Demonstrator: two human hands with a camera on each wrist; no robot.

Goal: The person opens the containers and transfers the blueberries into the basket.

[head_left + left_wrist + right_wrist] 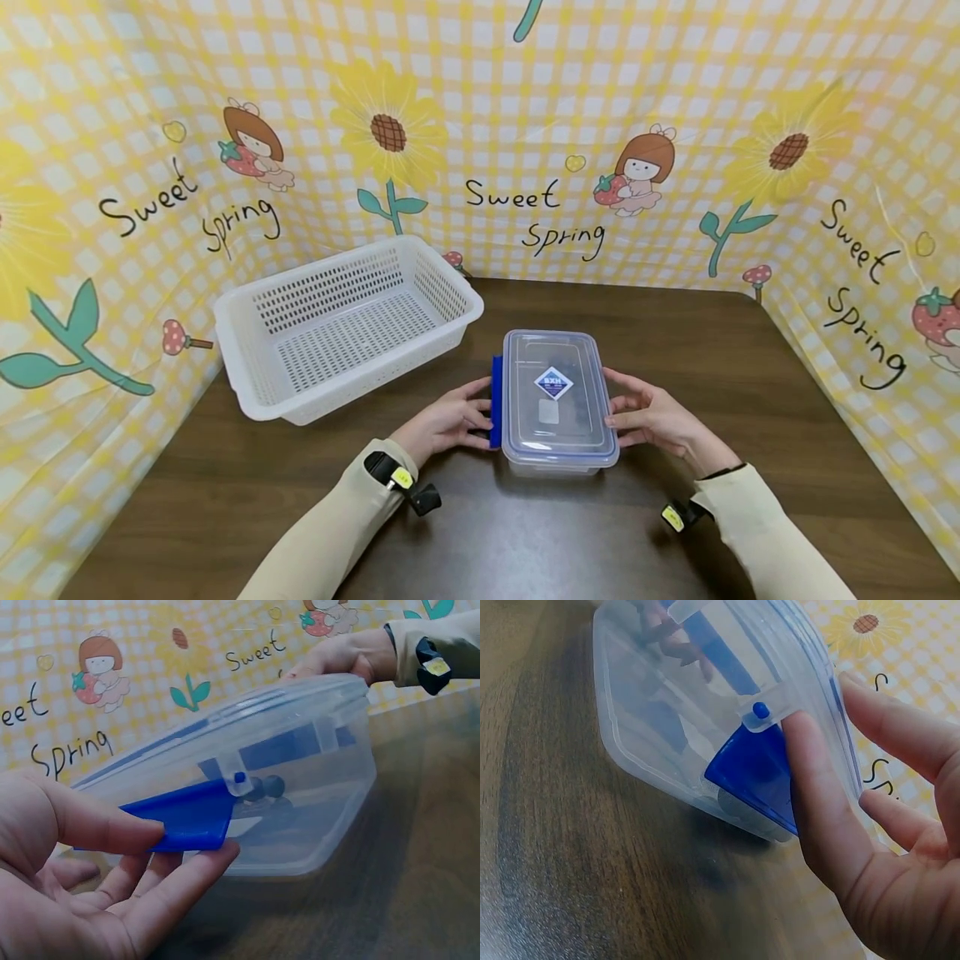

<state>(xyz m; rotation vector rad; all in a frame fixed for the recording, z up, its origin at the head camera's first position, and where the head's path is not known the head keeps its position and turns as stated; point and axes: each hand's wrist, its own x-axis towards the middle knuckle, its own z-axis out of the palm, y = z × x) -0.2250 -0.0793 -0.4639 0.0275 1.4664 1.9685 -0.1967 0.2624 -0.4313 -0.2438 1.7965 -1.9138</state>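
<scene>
1. Yellow gingham sheeting printed with sunflowers and "Sweet Spring" lettering walls in our dark wood-grain tabletop (735, 350).
2. At the back left stands a white perforated plastic basket (345, 325), rectangular, well apart from our hands.
3. Near us at centre sits a clear plastic box (555, 404), rounded-rectangular, its lid on, blue clasps at the sides.
4. Our left hand (446, 421) pinches the raised blue clasp (191, 817) between thumb and fingers.
5. Our right hand (648, 417) has a wide grip, straight fingers resting on the other blue clasp (757, 772).
</scene>
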